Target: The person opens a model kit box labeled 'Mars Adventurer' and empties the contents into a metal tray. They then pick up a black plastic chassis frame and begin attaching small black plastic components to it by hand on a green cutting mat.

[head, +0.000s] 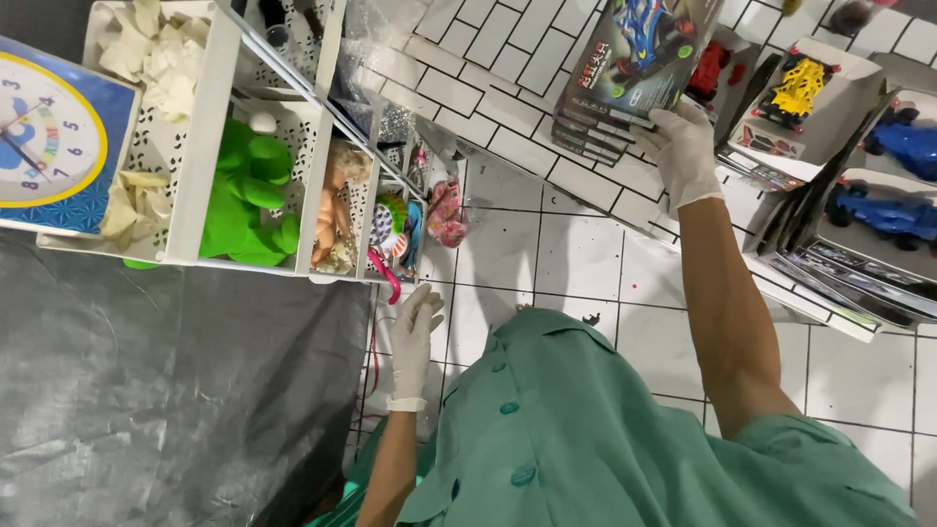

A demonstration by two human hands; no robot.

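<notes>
The person's green buttoned shirt (586,429) lies closest to the lens, filling the bottom of the view toward 6 o'clock. At 8 o'clock a wide dark grey sheet (166,390) covers the floor, meeting the white tiled floor (576,254) that runs through the middle. A white perforated shelf rack (210,127) stretches across 10 to 11 o'clock, with a blue-framed clock (54,137) at its far end, crumpled pale paper (161,59) in one bay, a green plush toy (249,195) in the next, and a small doll (337,205) beside that. At 2 to 3 o'clock stand open cartons of model cars: a yellow car (798,86) and blue cars (893,210). At 1 o'clock sits a stack of toy car boxes (620,83) on the brick-patterned ledge. The right hand (683,151), in a white glove, grips the lower corner of the top box of that stack, fingers wrapped on its edge. The left hand (415,327), also gloved, hangs open with fingers spread, holding nothing, just below a pink hook (386,275) dangling from the rack's bottom edge.
</notes>
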